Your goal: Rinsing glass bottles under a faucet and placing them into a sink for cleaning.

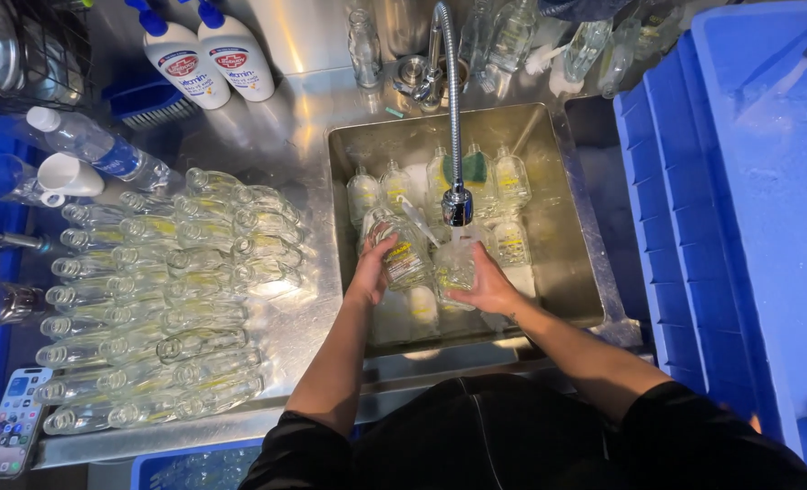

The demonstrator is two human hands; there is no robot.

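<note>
While both hands grip glass bottles (402,251) under tap (456,207) | left hand (373,270) fingers closed | right hand (489,283) fingers closed

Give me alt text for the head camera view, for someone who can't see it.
Over a steel sink, the left hand and right hand each hold a clear glass bottle under the tap. More bottles stand in the sink, and rows of them lie on the counter to the left.

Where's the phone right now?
The phone lies at the bottom-left of the head view, on the steel counter, just left of the rows of empty glass bottles.
</note>
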